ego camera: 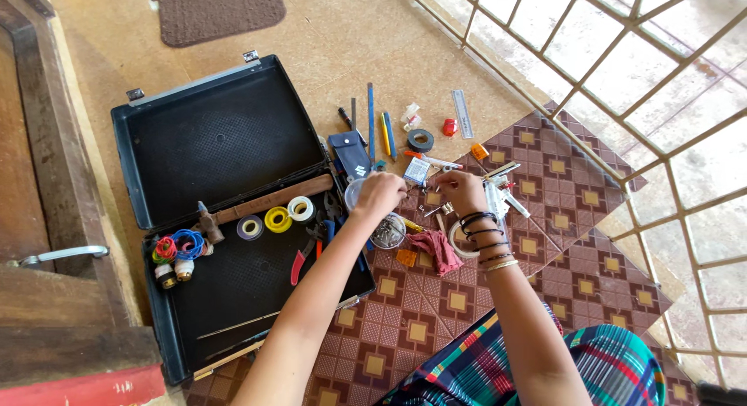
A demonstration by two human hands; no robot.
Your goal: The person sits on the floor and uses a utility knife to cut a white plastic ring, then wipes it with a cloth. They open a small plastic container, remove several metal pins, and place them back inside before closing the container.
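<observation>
Plaid lap (498, 367) down front, the person's left hand (379, 194) and right hand (462, 190) are pinching something tiny between narrow fingertips, can't tell what. Keeping it right above the clear bowl (387, 229) below the fingers seems smart.

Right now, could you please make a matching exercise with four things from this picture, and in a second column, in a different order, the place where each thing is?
Things:
1. wooden-handled hammer
2. black roll of tape
3. crumpled red cloth
4. small clear plastic ruler

Places:
A. on the patterned mat, below the right hand
B. inside the open black case
C. on the bare floor, far side, next to a small red object
D. on the floor beside the blue and yellow pens

Pairs: 1-B, 2-D, 3-A, 4-C
</observation>
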